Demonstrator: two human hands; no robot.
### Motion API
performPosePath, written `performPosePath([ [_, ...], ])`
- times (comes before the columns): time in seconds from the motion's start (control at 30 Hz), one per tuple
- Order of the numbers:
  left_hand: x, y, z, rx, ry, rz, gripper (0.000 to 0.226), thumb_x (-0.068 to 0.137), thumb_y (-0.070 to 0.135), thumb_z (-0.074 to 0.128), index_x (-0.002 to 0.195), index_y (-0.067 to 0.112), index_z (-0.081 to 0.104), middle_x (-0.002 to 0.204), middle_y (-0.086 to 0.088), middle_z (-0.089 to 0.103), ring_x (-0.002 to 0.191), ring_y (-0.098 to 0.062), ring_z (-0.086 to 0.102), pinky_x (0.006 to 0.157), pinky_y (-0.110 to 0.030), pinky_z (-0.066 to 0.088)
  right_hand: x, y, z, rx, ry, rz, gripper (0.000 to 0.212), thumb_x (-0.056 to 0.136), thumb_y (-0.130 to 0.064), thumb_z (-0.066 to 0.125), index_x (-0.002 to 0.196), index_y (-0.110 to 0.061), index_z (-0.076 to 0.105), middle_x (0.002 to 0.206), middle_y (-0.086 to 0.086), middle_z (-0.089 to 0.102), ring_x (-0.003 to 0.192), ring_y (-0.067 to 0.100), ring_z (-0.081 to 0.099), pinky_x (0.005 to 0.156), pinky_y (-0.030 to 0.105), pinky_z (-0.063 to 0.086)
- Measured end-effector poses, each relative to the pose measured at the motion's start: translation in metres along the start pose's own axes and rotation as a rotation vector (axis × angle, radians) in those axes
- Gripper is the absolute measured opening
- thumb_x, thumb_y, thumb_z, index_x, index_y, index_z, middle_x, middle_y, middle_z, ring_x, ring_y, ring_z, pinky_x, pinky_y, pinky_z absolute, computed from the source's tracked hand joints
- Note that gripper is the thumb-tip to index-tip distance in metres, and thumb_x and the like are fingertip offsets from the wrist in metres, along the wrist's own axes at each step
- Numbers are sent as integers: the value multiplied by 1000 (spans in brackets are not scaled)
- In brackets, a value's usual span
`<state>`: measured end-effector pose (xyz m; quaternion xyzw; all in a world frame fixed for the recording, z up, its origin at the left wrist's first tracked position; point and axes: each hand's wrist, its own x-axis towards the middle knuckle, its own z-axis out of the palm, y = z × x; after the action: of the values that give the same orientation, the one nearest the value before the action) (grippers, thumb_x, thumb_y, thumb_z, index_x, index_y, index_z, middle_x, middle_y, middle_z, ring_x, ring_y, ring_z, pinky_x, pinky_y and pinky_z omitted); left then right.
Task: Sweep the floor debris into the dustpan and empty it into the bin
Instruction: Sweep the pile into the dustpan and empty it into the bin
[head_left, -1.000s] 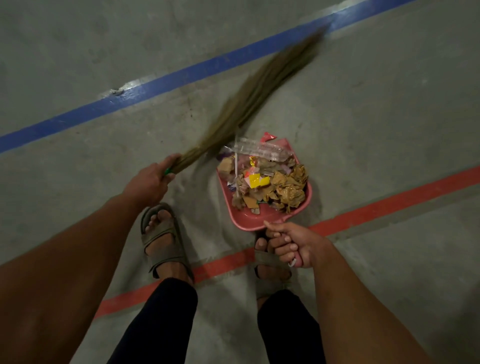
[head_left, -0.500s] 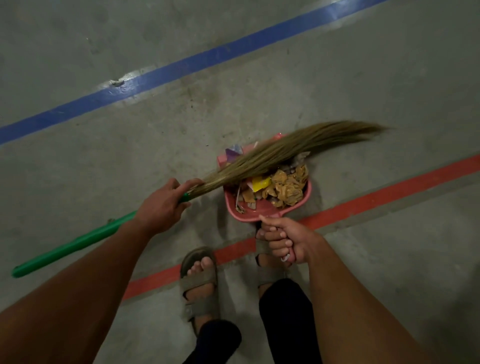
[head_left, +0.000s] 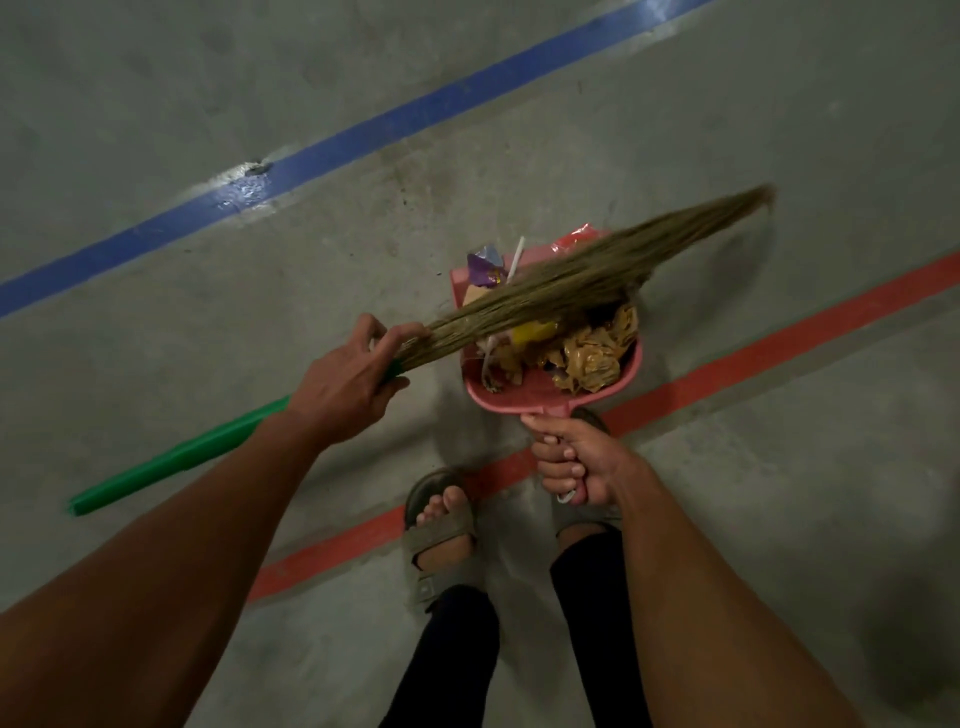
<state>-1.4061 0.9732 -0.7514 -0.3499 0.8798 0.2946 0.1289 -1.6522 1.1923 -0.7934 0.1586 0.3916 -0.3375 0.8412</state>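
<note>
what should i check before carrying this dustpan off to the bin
1. Right hand has a firm grip on the dustpan handle: ok, fingers curled round it.
2. Left hand holds the broom: ok, gripped where the green handle meets the bristles.
3. Rubbish sits inside the pan: not ok, it is heaped, and a red wrapper pokes past the far edge.
4. Bristles lie across the heap to steady it: ok.
5. Floor around the pan free of leftover scraps: ok where visible.
6. Bin within reach: cannot tell, none in view.
</note>
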Motion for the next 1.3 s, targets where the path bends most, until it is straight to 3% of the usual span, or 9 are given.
performPosePath([
  [0.2,-10,-2,-5,-68,75,-9,59,102,38,55,153,45,26,122,-2,41,82,-17,53,63,-35,50,-13,9,7,6,8,-59,43,104,-27,55,65,-20,40,43,-7,26,30,6,19,35,23,18],
  [0.37,-10,-27,4,-113,134,-79,54,106,37,48,155,46,31,107,1,47,85,-24,54,73,-47,54,-15,26,-12,-43,-23,34,57,98,-32,68,72,-19,20,47,-2,13,31,9,18,34,23,23],
  [0.53,-2,-55,12,-149,235,-175,51,107,34,48,156,40,34,101,-6,49,91,-35,57,84,-46,50,-16,40,-29,39,11,56,42,97,-24,66,66,-18,38,43,-6,25,34,9,9,33,20,16],
  [0.67,16,-72,20,-82,218,-307,50,108,47,39,157,44,27,108,-17,57,98,-42,59,86,-48,50,-7,47,-53,102,4,87,54,83,-23,84,65,-20,34,43,-6,25,29,7,18,29,20,23],
  [0.87,33,-71,54,-103,103,-474,52,106,56,36,156,42,33,140,-18,60,124,-42,57,100,-49,49,-2,40,-74,109,-57,136,45,95,-31,74,71,-17,39,44,-7,27,30,5,22,33,19,16],
  [1.03,20,-62,73,-170,-108,-318,51,109,45,41,158,34,36,144,-18,58,127,-39,56,105,-42,43,-4,28,-81,94,-30,186,44,102,-42,61,71,-18,38,44,-8,30,31,4,22,36,19,14],
  [1.13,6,-54,78,-117,-235,-162,51,107,51,38,157,40,34,141,-12,60,124,-36,58,104,-43,45,-5,29,-78,73,3,183,45,103,-42,59,70,-19,38,44,-8,28,31,4,20,35,18,15],
  [1.23,-7,-42,82,-87,-226,-100,56,100,64,30,154,49,29,123,-6,61,107,-31,61,93,-45,52,-4,36,-76,40,30,152,45,103,-38,59,69,-18,37,44,-8,27,30,5,20,33,18,16],
  [1.3,-14,-35,86,-103,-172,-95,52,102,59,37,152,50,29,108,-3,56,95,-29,61,84,-43,53,-1,42,-75,67,-14,143,47,97,-33,71,69,-18,36,43,-6,26,29,6,22,32,19,21],
])
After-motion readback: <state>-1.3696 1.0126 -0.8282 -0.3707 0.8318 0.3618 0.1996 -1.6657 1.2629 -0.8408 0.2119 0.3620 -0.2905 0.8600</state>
